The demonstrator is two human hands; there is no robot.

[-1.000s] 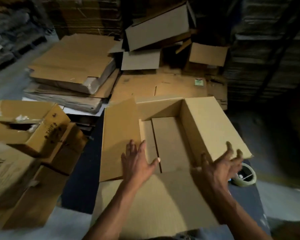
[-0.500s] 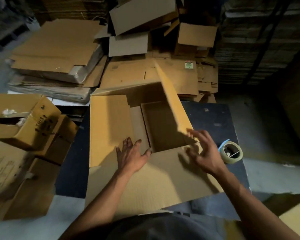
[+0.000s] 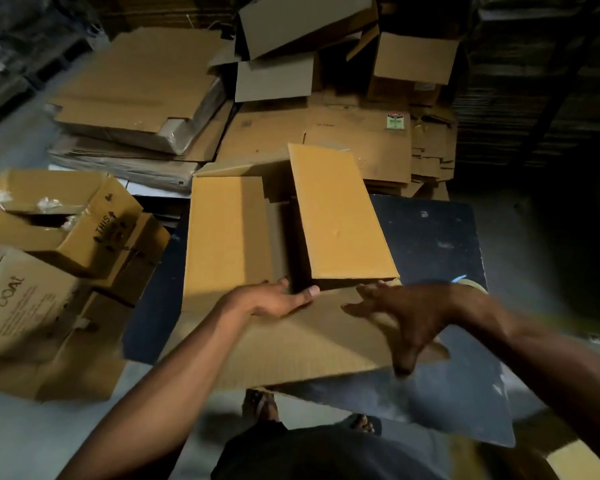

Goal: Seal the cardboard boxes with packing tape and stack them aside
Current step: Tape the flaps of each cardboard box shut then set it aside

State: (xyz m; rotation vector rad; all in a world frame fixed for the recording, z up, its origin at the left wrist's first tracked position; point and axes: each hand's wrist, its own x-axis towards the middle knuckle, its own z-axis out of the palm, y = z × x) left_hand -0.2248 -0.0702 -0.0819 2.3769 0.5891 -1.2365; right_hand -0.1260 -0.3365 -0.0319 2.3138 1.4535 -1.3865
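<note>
My bare arms and what I wear

My forearms are bare to past the elbow, no sleeves, watch or rings on my hands [image 3: 406,317]. Below, a dark garment [image 3: 326,455] and dark open sandals [image 3: 258,405] on my feet.

A dark blue tabletop [image 3: 430,237] is shown at centre, flecked with pale marks. At 11 o'clock, a stack of flattened cardboard sheets [image 3: 136,95], partly wrapped in clear plastic, is laid on the grey floor [image 3: 11,154], and further flattened cartons, one bearing a small green label [image 3: 396,121], are spread at 12 o'clock. Dark shelving [image 3: 534,81] is seen at 2 o'clock, and two sandalled feet [image 3: 260,407] are visible at 6 o'clock below the table edge.
</note>
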